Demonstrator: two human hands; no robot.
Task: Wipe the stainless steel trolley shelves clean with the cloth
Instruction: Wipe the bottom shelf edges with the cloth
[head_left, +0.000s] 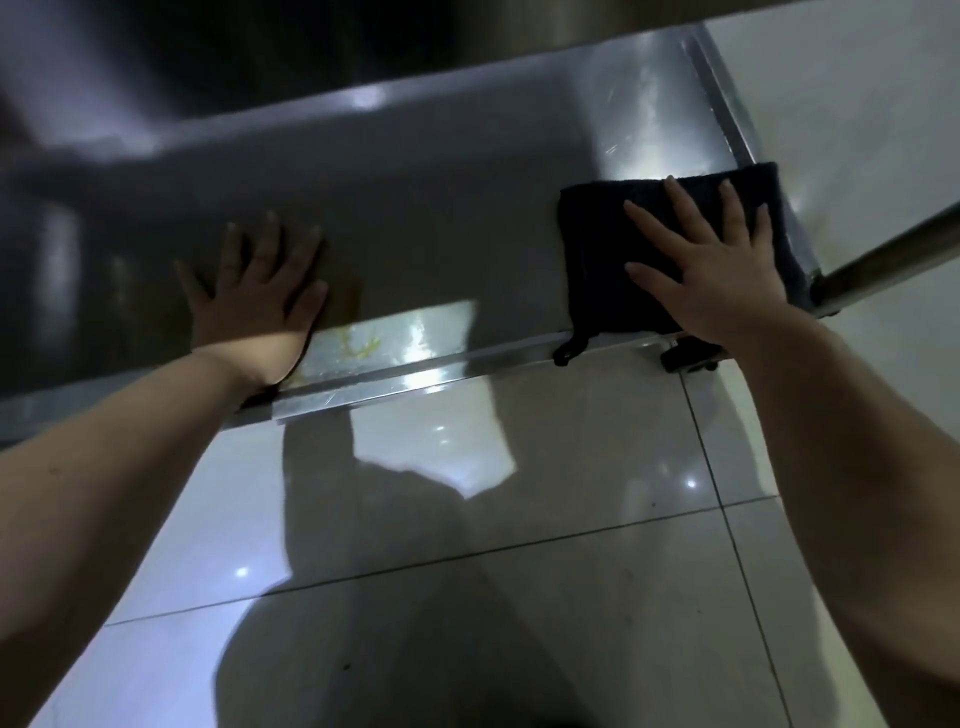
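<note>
I look down at the low stainless steel trolley shelf (441, 218), dim and reflective. My right hand (711, 265) presses flat, fingers spread, on a dark folded cloth (597, 254) at the shelf's right end. The cloth's small hanging loop (569, 349) dangles over the front rim. My left hand (260, 291) rests flat with straight fingers on the shelf's left part, holding nothing. A yellowish smear (358, 345) lies on the steel just right of my left wrist.
A higher shelf (571, 21) overhangs at the top. The trolley's steel tube leg (893, 254) rises at the right corner, with a black caster (685, 356) below it. Glossy white floor tiles (571, 493) lie in front.
</note>
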